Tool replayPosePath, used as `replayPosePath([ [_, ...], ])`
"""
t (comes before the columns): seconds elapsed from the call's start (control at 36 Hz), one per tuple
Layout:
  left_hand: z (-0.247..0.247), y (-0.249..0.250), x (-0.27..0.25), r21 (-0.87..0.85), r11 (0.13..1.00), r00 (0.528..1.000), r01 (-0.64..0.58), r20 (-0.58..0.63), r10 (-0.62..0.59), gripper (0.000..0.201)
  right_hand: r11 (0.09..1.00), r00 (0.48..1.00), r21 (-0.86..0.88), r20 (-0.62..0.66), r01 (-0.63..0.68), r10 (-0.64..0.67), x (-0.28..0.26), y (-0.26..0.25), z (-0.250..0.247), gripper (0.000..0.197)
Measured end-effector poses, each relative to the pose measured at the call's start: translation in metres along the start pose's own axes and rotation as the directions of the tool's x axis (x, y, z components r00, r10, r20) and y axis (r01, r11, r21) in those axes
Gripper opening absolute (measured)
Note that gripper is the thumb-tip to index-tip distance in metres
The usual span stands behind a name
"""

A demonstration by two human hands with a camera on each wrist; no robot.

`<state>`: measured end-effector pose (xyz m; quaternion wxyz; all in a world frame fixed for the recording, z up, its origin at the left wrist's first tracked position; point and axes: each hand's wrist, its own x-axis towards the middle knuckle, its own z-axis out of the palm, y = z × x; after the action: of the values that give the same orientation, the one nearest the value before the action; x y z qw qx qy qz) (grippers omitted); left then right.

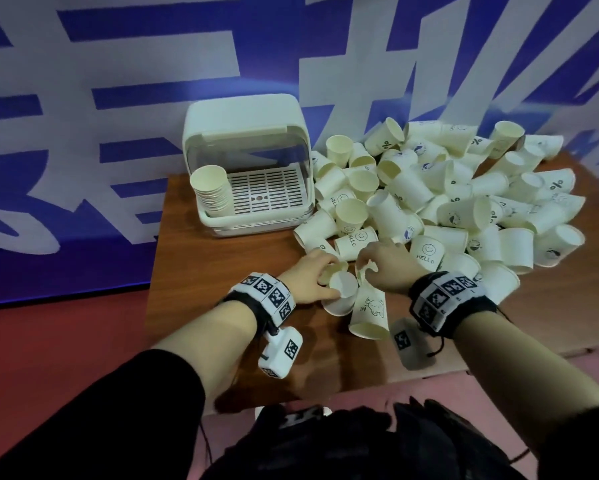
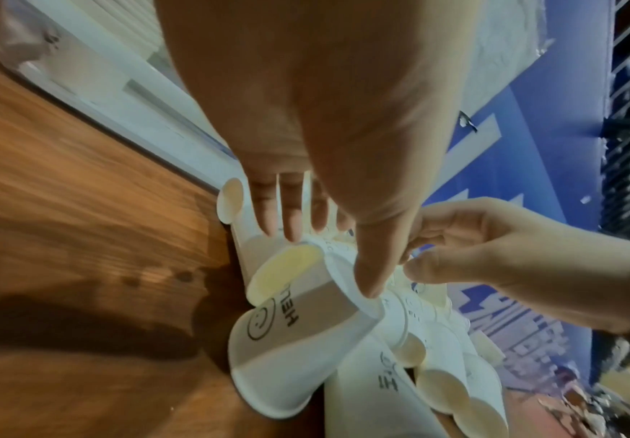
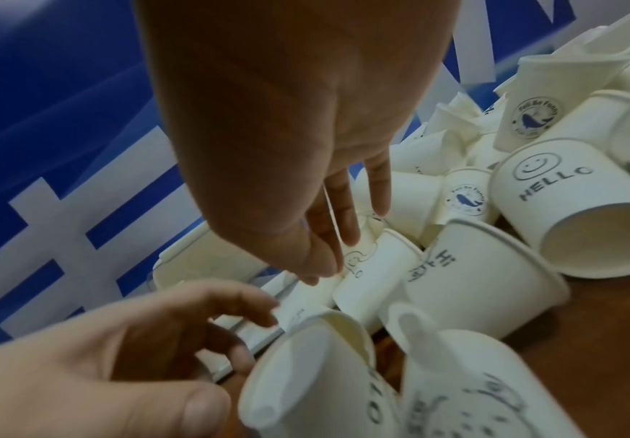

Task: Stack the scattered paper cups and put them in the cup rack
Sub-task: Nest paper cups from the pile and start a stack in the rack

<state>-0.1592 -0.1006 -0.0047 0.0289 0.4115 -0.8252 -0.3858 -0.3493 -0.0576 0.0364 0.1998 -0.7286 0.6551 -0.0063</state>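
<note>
Left hand [image 1: 310, 277] curls fingers and thumb round a paper cup lying on its side [image 1: 341, 294], mouth toward the camera; in the left wrist view the thumb [image 2: 371, 266] presses the cup's rim and the fingers sit on its far side. Right hand [image 1: 384, 268] just beside it, fingers bent down onto the base of an upside-down bear-print cup [image 1: 369, 313]; whether it pinches that cup or only touches it, cannot tell, the right wrist view being blurred with fingers lowered into the cups. The two hands nearly touch, the two cups side by side and touching. Both sit at the near edge of the cup pile [image 1: 447, 202], which covers the right and far part of the wooden table [image 1: 204, 271] and reaches its right edge. Bare wood lies left of the hands and toward the near table edge. Cup rack [image 1: 249, 168] stands at the far left corner, lid raised, front open toward the person; a stack of nested cups [image 1: 211, 192] lies at its left side, the slatted tray to the right of the stack bare. Pile's left fringe comes just beside the rack's right wall. Blue-and-white banner [image 1: 118, 98] behind the table.
</note>
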Motion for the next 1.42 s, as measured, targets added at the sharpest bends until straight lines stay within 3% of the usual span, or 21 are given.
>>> replayPosePath([
  [0.11,0.009,0.005,0.005,0.129,0.990,0.998,-0.055,0.013,0.053,0.077,0.998,0.984,0.066,0.178,0.007,-0.018,-0.009,0.011,0.011,0.012],
  [0.17,0.013,0.007,0.007,0.182,0.981,0.997,-0.070,0.026,0.066,0.077,1.000,0.967,0.030,0.255,-0.001,-0.007,-0.013,0.016,0.017,0.022],
  [0.36,0.022,0.011,0.006,0.222,0.974,0.998,-0.045,0.055,0.033,0.069,0.993,0.951,-0.078,0.302,0.086,-0.059,-0.022,0.023,0.031,0.063],
  [0.47,0.021,0.014,0.007,0.232,0.972,0.998,-0.031,0.060,0.017,0.065,0.977,0.941,-0.153,0.325,0.152,-0.095,-0.023,0.025,0.037,0.072],
  [0.64,0.017,0.013,0.005,0.172,0.985,0.997,0.024,0.065,-0.036,0.048,0.976,0.954,-0.127,0.266,0.178,-0.139,-0.021,0.029,0.035,0.056],
  [0.78,0.006,0.002,-0.006,0.008,0.992,0.990,0.128,0.063,-0.128,0.050,0.983,0.972,-0.095,0.189,0.157,-0.137,-0.016,0.026,0.026,0.025],
  [0.89,-0.003,-0.016,-0.020,-0.058,0.991,0.992,0.122,0.045,-0.120,0.066,0.990,0.983,-0.056,0.139,0.131,-0.122,-0.011,0.020,0.025,0.021],
  [1.08,-0.002,-0.047,-0.045,0.067,0.967,0.967,0.245,0.060,-0.249,0.079,0.989,0.978,0.096,0.163,0.115,-0.130,-0.001,0.008,0.040,0.024],
  [1.19,0.004,-0.053,-0.051,0.227,0.926,0.949,0.301,0.028,-0.315,0.087,0.982,0.978,0.158,0.165,0.104,-0.130,0.000,0.001,0.045,0.026],
  [1.31,0.007,-0.052,-0.051,0.285,0.925,0.965,0.251,0.003,-0.263,0.097,0.976,0.985,0.181,0.100,0.123,-0.142,0.000,-0.002,0.045,0.015],
  [1.42,0.009,-0.044,-0.048,0.309,0.944,0.993,0.115,-0.025,-0.113,0.095,0.964,0.975,0.171,0.058,0.204,-0.217,-0.002,0.005,0.045,0.014],
])
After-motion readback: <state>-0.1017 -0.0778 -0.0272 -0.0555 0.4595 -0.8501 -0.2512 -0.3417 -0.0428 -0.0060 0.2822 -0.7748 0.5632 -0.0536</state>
